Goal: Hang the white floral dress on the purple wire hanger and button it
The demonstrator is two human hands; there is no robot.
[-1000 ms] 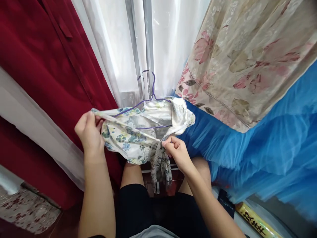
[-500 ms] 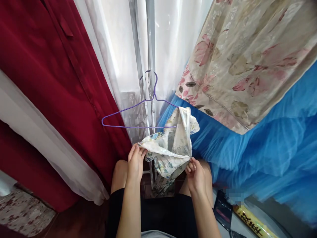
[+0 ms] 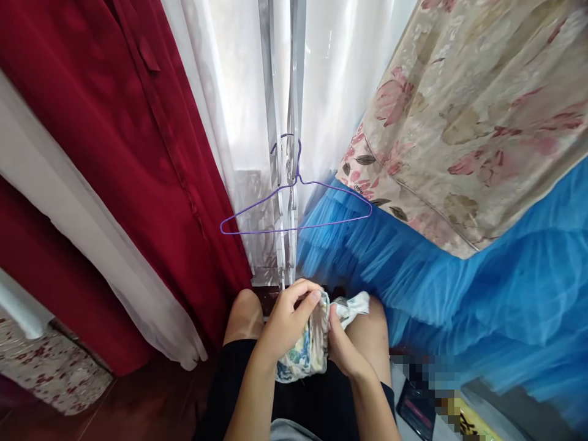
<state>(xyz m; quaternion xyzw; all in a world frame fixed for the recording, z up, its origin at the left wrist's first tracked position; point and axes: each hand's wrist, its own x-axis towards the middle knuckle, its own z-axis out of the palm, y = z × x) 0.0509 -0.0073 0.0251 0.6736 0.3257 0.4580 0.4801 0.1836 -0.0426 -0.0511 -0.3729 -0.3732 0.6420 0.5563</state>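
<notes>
Bunched up over my lap is a thin white garment [image 3: 303, 361] with a blue and yellow flower print. My left hand [image 3: 291, 315] grips its upper edge, thumb and fingers pinched together. On the other side, my right hand [image 3: 342, 343] holds the same cloth with the thumb up; its other fingers are mostly hidden. A loose white end of the cloth sticks out to the right, above my right knee. Just beyond my hands a bare purple wire hanger [image 3: 296, 205] hangs from a strap.
Red curtains [image 3: 151, 184] hang on the left, white sheer fabric [image 3: 243, 92] straight ahead. To the right are a floral cloth [image 3: 459, 135] and blue tulle [image 3: 441, 269]. A dark flat item [image 3: 416, 410] and a yellow package [image 3: 478, 422] lie at lower right.
The flowered garment has come off the hanger and down to my lap, gathered into a bunch. Both hands have moved lower and closer together. The hanger now hangs bare.
</notes>
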